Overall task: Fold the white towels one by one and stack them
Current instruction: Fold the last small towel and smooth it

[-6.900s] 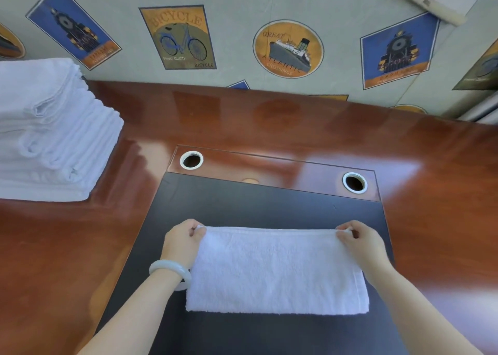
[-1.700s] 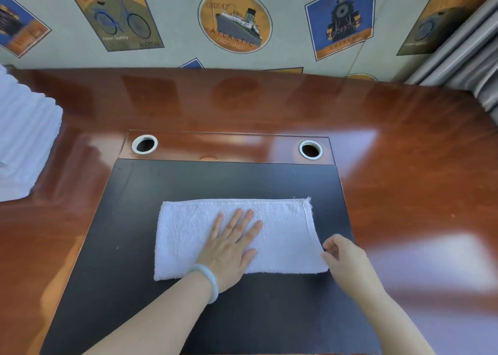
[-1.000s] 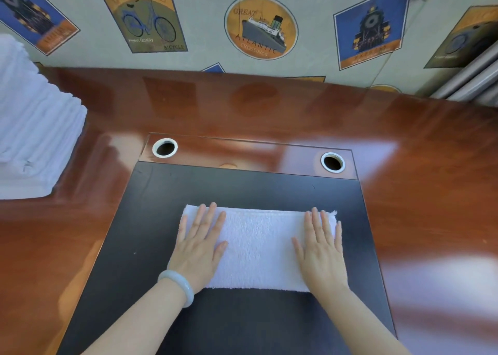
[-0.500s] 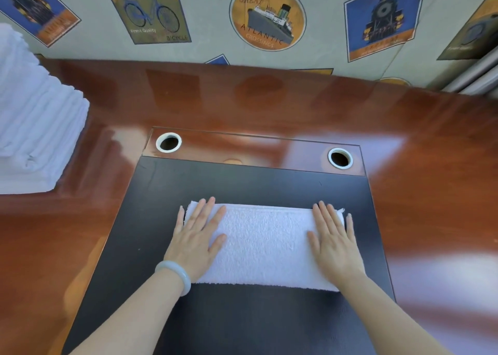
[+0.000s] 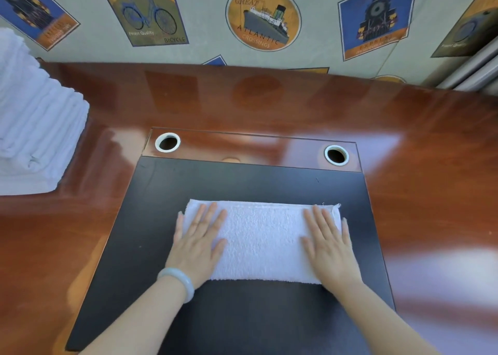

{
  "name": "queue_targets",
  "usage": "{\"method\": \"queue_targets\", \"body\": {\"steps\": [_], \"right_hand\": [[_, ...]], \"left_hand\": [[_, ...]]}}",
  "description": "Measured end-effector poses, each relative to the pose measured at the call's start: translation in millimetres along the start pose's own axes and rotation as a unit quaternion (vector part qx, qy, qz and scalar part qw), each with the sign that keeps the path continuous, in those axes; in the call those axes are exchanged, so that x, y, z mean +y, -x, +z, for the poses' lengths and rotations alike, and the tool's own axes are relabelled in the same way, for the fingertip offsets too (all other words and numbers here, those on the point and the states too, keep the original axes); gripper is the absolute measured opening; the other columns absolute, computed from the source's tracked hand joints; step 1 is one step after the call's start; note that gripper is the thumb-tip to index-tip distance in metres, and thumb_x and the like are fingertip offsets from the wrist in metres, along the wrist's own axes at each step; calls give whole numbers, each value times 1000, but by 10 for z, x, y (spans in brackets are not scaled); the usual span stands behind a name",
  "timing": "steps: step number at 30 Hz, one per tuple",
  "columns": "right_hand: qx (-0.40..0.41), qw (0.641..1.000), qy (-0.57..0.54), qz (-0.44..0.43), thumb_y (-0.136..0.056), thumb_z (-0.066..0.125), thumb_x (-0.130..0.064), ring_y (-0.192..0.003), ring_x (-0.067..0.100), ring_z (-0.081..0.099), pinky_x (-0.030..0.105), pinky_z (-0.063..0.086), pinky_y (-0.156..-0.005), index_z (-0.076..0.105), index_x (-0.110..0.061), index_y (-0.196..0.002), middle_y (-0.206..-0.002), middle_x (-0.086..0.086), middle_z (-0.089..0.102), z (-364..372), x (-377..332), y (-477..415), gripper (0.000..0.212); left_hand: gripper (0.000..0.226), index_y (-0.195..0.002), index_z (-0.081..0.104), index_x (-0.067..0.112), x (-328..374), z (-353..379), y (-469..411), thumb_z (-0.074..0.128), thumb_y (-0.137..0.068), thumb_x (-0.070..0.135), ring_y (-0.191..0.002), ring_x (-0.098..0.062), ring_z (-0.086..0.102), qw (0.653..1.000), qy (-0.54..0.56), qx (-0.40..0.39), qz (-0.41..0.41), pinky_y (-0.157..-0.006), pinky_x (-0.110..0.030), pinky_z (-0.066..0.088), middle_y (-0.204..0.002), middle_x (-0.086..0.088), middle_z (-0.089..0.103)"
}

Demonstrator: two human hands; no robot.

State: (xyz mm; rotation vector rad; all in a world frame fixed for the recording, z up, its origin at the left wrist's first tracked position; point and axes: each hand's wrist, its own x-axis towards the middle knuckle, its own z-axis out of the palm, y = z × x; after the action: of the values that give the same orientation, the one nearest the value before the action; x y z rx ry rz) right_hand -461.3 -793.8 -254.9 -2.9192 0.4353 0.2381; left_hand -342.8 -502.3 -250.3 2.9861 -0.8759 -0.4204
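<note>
A folded white towel (image 5: 262,240) lies flat as a wide rectangle on the black mat (image 5: 242,185) in front of me. My left hand (image 5: 198,243) presses flat on its left end, fingers straight and spread. At the right end my right hand (image 5: 327,243) lies flat too, fingers straight, the little finger just over the towel's edge. A stack of folded white towels (image 5: 35,128) stands at the far left of the desk, partly cut off by the frame.
The glossy brown desk (image 5: 417,166) surrounds the mat. Two round cable holes (image 5: 167,142) (image 5: 336,155) sit in a strip behind the mat. A wall with posters (image 5: 262,16) rises behind the desk, and grey curtain folds (image 5: 477,64) hang at the far right.
Both hands held the towel's far corners, then my right hand folded the right end over. Since then both hands lie flat on the towel's ends and have slid slightly outward.
</note>
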Motion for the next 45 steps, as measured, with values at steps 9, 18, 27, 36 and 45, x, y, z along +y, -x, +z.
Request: {"method": "queue_targets", "body": {"steps": [9,18,27,36,45], "right_hand": [[49,894,-314,316,-85,67,-18,-98,32,46,41,45,-87,50,-6,-102,-111,13,48,-377,212,-24,27],[-101,767,-533,342,-92,67,-20,-83,34,68,35,50,-65,61,1,-99,-99,18,71,-677,99,-77,22],[-38,787,-594,164,-91,68,-26,-75,30,73,36,55,-60,67,-19,-97,-85,5,75,-1614,-810,-399,9],[-17,789,-614,17,-93,65,-27,-84,32,72,49,59,-73,64,-20,-106,-94,11,73,-2592,-2669,-790,15],[40,764,-644,12,-92,68,-22,-84,31,73,41,59,-70,66,-17,-103,-89,10,75,-2814,-4742,-1114,12]], "left_hand": [[57,-141,35,8,-67,-517,29,60,-93,25,-120,-33,44,887,328,-24,-324,-88,-42,42,-136,-12,39],[16,-100,56,4,-90,-791,42,57,-95,19,-78,-22,59,768,534,-80,-344,-63,-31,41,-106,-15,63],[12,-105,61,14,-491,-1703,490,59,-96,23,-99,-26,65,769,573,61,-278,-91,-44,53,-106,-7,67],[10,-100,66,7,-1927,-2786,818,63,-92,2,-85,-32,67,688,656,212,-228,-84,-42,52,-94,-15,72],[15,-106,64,-3,-3933,-3349,1041,62,-92,3,-86,-33,66,689,671,225,-156,-77,-38,50,-105,-28,69]]}}
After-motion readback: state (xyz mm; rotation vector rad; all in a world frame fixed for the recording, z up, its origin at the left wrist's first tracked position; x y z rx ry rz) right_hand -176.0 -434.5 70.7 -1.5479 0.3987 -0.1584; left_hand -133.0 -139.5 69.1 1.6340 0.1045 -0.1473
